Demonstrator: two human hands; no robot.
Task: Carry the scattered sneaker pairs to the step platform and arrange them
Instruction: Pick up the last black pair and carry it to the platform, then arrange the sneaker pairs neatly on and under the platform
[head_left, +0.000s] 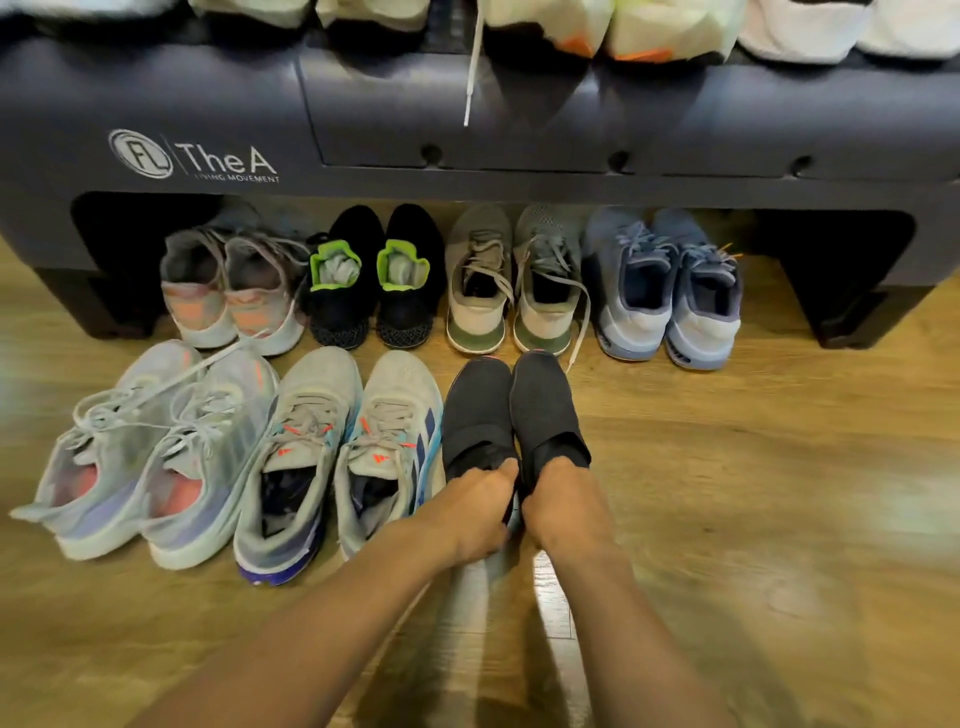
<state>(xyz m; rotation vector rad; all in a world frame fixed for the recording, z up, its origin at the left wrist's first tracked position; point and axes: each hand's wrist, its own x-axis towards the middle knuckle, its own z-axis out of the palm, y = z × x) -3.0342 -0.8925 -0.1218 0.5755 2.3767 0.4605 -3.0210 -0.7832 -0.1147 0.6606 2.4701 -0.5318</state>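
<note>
A dark grey step platform spans the top of the head view, with several pale sneakers lined along its upper surface. On the wooden floor in front of it, a pair of black strap sneakers stands toes toward the platform. My left hand grips the heel of the left black sneaker. My right hand grips the heel of the right black sneaker. The heels are hidden under my hands.
Under the platform stand a grey-pink pair, a black-green pair, a grey-olive pair and a blue pair. Left of the black sneakers sit a pale blue pair and a grey-blue pair. Bare wooden floor lies to the right.
</note>
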